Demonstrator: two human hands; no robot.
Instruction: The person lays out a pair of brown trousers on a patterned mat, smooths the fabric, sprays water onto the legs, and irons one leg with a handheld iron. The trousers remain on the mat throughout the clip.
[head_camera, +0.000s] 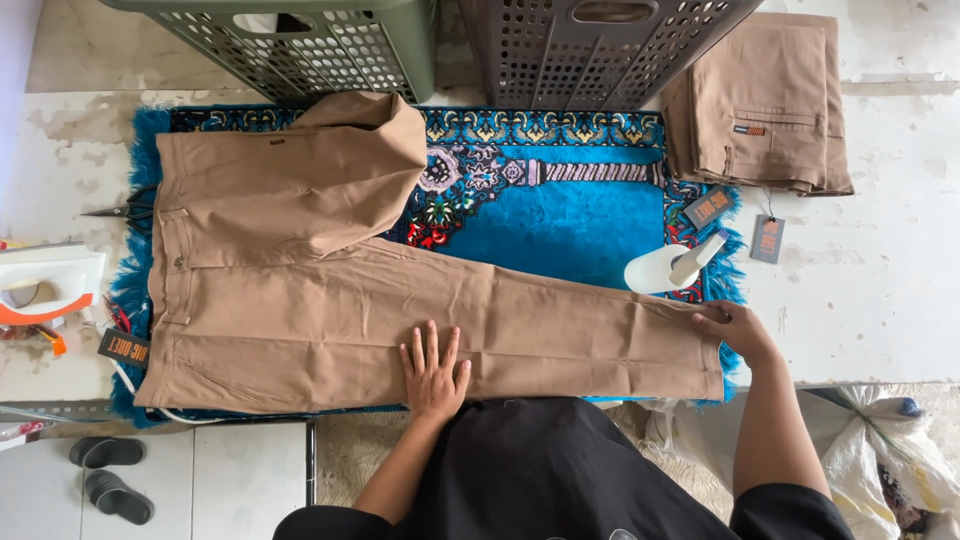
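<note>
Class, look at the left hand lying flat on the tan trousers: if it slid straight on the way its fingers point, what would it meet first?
The left hand points up the frame. It would probably cross the tan trousers, then meet the blue patterned mat.

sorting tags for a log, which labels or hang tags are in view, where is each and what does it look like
Hang tags: two dark grey rectangles with orange print, right of the rug, below the folded trousers.
Hang tag: dark rectangle, orange print, at the waistband of the spread trousers.
Sewn label: small dark and orange strip on the folded trousers.
</note>
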